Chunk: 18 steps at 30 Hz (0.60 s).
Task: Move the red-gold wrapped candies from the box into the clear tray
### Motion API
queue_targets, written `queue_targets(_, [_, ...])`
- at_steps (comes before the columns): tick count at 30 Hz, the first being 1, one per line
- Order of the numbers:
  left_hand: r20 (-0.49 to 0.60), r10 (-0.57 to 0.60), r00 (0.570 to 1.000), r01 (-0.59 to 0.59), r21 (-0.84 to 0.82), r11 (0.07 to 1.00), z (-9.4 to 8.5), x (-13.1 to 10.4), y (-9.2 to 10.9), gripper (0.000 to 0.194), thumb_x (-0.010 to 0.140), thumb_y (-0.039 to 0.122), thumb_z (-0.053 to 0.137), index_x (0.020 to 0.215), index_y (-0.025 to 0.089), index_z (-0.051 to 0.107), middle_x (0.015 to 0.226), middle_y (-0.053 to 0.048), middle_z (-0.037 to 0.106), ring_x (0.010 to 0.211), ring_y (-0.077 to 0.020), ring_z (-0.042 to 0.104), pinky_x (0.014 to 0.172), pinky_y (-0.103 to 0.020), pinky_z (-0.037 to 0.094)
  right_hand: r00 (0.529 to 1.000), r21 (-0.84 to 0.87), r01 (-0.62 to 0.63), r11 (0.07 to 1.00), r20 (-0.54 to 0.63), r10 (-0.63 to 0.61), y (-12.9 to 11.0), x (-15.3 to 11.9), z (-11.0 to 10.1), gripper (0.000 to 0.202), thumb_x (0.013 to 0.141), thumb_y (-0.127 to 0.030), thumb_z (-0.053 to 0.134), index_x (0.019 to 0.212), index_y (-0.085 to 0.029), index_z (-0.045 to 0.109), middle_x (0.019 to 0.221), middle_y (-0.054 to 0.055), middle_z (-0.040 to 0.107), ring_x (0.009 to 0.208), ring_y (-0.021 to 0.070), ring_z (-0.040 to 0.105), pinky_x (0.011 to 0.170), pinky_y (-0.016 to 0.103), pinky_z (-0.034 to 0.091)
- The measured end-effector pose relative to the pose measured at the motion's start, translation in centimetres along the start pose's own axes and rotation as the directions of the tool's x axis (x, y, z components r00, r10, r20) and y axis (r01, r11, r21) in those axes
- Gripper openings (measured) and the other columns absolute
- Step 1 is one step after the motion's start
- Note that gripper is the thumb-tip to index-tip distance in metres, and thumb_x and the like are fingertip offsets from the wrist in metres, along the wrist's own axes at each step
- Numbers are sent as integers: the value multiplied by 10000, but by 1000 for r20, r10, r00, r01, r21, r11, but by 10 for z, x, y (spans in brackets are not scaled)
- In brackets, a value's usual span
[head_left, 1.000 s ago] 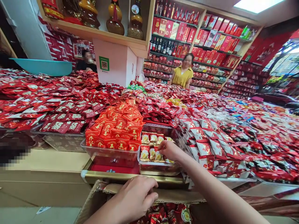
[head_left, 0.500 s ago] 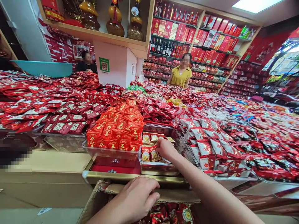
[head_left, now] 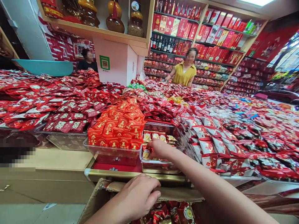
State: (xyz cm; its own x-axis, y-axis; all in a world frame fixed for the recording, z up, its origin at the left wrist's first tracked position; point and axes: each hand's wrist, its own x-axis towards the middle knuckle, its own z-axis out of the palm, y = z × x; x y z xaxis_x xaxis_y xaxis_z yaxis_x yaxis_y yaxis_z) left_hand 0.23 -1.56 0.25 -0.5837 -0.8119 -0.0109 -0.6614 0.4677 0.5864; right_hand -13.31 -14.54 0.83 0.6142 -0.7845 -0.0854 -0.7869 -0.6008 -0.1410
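Observation:
Reaching into a clear plastic bin (head_left: 161, 170), my right hand (head_left: 161, 150) has its fingers bent down on small red and gold candy packets (head_left: 146, 153); its fingertips are partly hidden. Rows of these packets lie in the bin. My left hand (head_left: 142, 194) hangs over the front of an open cardboard box (head_left: 175, 194), fingers curled and thumb near them; what it holds, if anything, is hidden. More red wrapped candies (head_left: 187, 214) lie in the box below it. Left of the bin stands a heaped container of orange-red packets (head_left: 119, 127).
Heaps of wrapped sweets (head_left: 219, 143) cover the display on both sides. A person in a yellow top (head_left: 184, 73) stands behind it, and another in dark clothes (head_left: 87, 63) is at the back left. A brass-coloured counter edge (head_left: 135, 179) runs between bin and box.
My right hand has moved slightly left and lower in the bin, and more packets show behind it. My left hand has barely moved. The person in yellow has stretched an arm out over the sweets.

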Motion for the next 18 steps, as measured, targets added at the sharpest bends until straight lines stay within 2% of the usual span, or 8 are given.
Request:
queue_targets(2, [7,-5,1000,5,4,1000,0,1,0,239,814,277,445,985,232,604,930,-47,650,868,-219,574,765,-314,413,1000,-38,-6,999,6,6,1,3,3,355,607,-299,675,932,-160,645,908,109,615,756,205,592,625,253,414])
queue_targets(5, [12,-2,1000,2,18,1000,0,2,0,239,816,280,438,987,239,600,929,-43,651,867,-217,575,769,-314,413,1000,-87,-22,996,0,22,2,5,6,242,709,-191,541,923,-152,646,907,119,627,798,206,596,656,257,412])
queue_targets(7, [13,-3,1000,3,23,1000,0,2,1,240,815,277,438,986,237,602,934,-48,651,874,-222,574,776,-320,414,1000,-109,-27,994,4,28,1,6,5,236,724,-152,494,900,-155,651,896,116,638,816,202,598,667,253,410])
queue_targets(14, [33,-11,999,10,27,1000,-1,1,2,254,819,274,431,1006,224,597,941,-59,645,879,-231,575,778,-346,428,998,-150,-57,987,20,61,-1,0,-5,222,704,-206,533,878,-131,649,897,133,650,815,216,604,640,253,418])
queue_targets(18, [34,-13,999,12,36,999,-1,3,2,256,827,279,420,1010,228,593,941,-58,641,879,-230,574,778,-350,431,995,-161,-67,985,57,77,-2,-7,-9,260,627,-283,624,843,-140,651,877,123,658,766,229,611,594,262,429])
